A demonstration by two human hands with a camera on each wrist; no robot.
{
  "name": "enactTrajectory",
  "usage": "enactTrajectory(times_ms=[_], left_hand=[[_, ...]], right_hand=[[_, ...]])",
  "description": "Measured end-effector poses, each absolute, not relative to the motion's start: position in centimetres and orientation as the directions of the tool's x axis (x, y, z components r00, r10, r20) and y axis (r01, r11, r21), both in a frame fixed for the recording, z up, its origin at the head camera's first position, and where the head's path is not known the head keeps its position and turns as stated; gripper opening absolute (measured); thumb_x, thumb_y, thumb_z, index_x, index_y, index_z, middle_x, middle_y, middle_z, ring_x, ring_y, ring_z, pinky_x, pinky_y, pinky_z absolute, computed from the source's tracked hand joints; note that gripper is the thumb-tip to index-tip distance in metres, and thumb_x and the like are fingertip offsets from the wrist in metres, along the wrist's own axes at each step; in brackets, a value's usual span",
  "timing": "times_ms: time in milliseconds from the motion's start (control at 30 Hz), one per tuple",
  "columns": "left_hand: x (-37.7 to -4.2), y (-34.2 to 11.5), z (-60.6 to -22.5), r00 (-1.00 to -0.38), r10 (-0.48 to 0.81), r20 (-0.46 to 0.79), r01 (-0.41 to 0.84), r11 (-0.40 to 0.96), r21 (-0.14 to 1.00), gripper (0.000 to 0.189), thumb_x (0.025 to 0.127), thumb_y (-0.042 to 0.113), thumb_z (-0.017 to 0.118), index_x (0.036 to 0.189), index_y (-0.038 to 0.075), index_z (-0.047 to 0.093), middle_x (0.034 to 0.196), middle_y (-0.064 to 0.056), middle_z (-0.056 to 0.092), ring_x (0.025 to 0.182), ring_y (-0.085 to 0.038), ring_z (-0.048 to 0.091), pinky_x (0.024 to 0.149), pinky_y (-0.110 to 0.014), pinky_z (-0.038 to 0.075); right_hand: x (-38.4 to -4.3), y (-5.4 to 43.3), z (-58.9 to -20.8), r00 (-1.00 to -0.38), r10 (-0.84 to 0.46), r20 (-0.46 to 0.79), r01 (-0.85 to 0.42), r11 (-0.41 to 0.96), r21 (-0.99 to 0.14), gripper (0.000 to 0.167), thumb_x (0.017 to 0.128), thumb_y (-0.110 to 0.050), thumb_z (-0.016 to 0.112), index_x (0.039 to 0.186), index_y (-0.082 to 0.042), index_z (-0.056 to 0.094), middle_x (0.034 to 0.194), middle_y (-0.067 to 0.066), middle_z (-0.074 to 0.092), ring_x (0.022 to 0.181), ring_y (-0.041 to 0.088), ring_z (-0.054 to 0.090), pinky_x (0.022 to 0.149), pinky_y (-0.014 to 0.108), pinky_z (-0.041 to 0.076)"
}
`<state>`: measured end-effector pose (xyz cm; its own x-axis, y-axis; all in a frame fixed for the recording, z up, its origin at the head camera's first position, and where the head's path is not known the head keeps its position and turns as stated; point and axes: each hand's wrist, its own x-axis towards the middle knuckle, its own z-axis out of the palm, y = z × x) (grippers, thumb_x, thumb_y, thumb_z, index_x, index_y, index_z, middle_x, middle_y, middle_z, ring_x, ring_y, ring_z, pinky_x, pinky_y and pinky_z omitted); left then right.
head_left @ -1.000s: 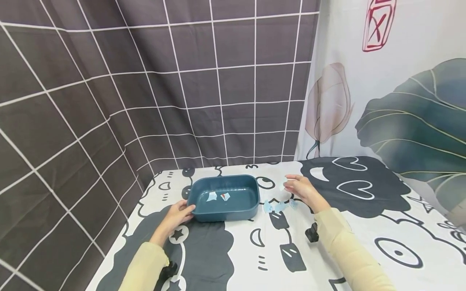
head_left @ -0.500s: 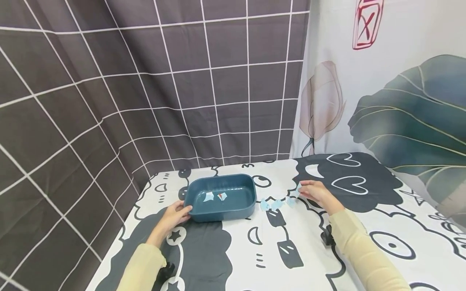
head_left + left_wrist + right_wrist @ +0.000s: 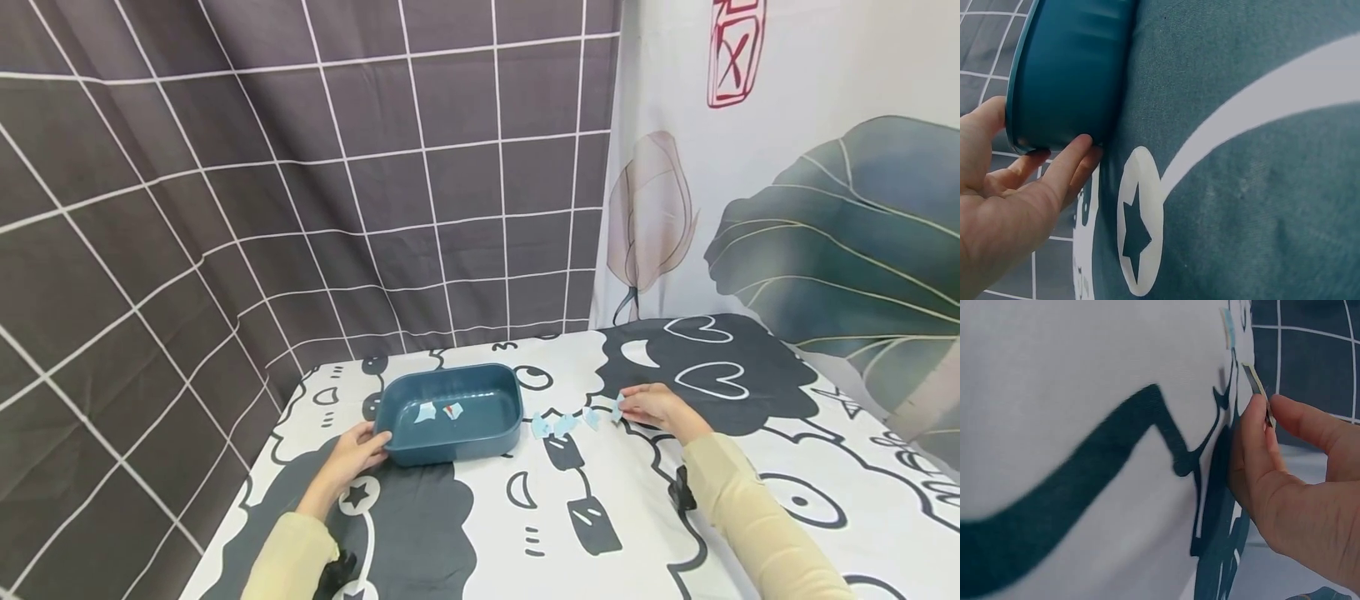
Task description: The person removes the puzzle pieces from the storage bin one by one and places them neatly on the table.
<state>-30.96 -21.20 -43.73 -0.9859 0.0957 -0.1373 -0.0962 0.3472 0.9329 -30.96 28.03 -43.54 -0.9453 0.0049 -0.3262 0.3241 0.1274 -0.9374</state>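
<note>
My left hand (image 3: 351,454) grips the near left corner of a dark teal basin (image 3: 450,450), its thumb at the rim; in the left wrist view the fingers lie against the basin's outer side (image 3: 1066,75). Inside lie a pale blue puzzle piece (image 3: 426,412) and another with a red patch (image 3: 453,411). Right of the basin, my right hand (image 3: 660,407) pinches a thin light-blue puzzle piece (image 3: 617,408) between thumb and fingers. The right wrist view shows that piece (image 3: 1255,381) tilted, edge-on, close to the cloth. More puzzle pieces (image 3: 564,424) lie between basin and right hand.
A black-and-white cartoon cloth (image 3: 570,550) covers the table. A dark grid curtain (image 3: 420,183) hangs behind and to the left. At the right back is a white curtain (image 3: 667,275) with plant prints.
My right hand has moved right, away from the basin, and lowered the puzzle piece towards the cloth at the end of the row. The left hand keeps its grip on the basin. The view has shifted slightly.
</note>
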Motion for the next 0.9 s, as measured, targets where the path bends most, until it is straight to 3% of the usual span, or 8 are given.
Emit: enactTrajectory(times_ms=[133, 433, 700, 800, 900], left_hand=[[-30.8, -21.2, -43.7, -0.985, 0.094, -0.144, -0.103, 0.347, 0.932, 0.051, 0.099, 0.013, 0.053, 0.138, -0.016, 0.038, 0.135, -0.038, 0.048, 0.115, -0.037, 0.063, 0.097, -0.039, 0.058], [-30.8, -21.2, -43.6, -0.984, 0.107, -0.14, -0.095, 0.351, 0.932, 0.051, 0.099, 0.013, 0.052, 0.138, -0.016, 0.037, 0.136, -0.039, 0.046, 0.118, -0.04, 0.061, 0.098, -0.04, 0.057], [-30.9, -21.2, -43.4, -0.983, 0.117, -0.14, -0.088, 0.371, 0.924, 0.054, 0.1, 0.015, 0.052, 0.141, -0.015, 0.034, 0.138, -0.038, 0.046, 0.123, -0.043, 0.057, 0.1, -0.039, 0.056], [-30.9, -21.2, -43.4, -0.983, 0.118, -0.14, -0.086, 0.377, 0.922, 0.054, 0.1, 0.015, 0.052, 0.141, -0.015, 0.034, 0.138, -0.038, 0.046, 0.123, -0.043, 0.057, 0.1, -0.04, 0.056], [-30.9, -21.2, -43.5, -0.983, 0.122, -0.135, -0.081, 0.368, 0.926, 0.054, 0.1, 0.014, 0.052, 0.141, -0.016, 0.033, 0.138, -0.039, 0.045, 0.123, -0.044, 0.057, 0.101, -0.041, 0.056]], right_hand=[[-30.9, 28.0, -43.8, -0.949, 0.015, -0.316, 0.314, 0.146, -0.938, 0.054, 0.089, 0.007, 0.057, 0.136, 0.022, 0.034, 0.081, -0.004, 0.06, 0.069, -0.002, 0.06, 0.072, 0.014, 0.061], [-31.1, 28.1, -43.6, -0.955, 0.069, -0.287, 0.294, 0.329, -0.897, 0.045, 0.087, 0.002, 0.059, 0.126, 0.022, 0.047, 0.08, -0.002, 0.063, 0.069, 0.001, 0.06, 0.069, 0.016, 0.061], [-31.1, 28.6, -42.7, -0.958, 0.082, -0.274, 0.281, 0.449, -0.848, 0.042, 0.093, -0.005, 0.056, 0.126, 0.02, 0.05, 0.109, 0.025, 0.066, 0.092, 0.019, 0.066, 0.09, 0.035, 0.061], [-30.9, 28.7, -42.7, -0.96, 0.075, -0.268, 0.273, 0.438, -0.856, 0.043, 0.094, -0.007, 0.055, 0.127, 0.02, 0.049, 0.11, 0.025, 0.066, 0.089, 0.015, 0.066, 0.089, 0.031, 0.061], [-30.8, 28.8, -42.8, -0.964, 0.054, -0.261, 0.26, 0.401, -0.878, 0.044, 0.095, -0.007, 0.055, 0.128, 0.021, 0.047, 0.1, 0.015, 0.069, 0.081, 0.006, 0.063, 0.084, 0.025, 0.062]])
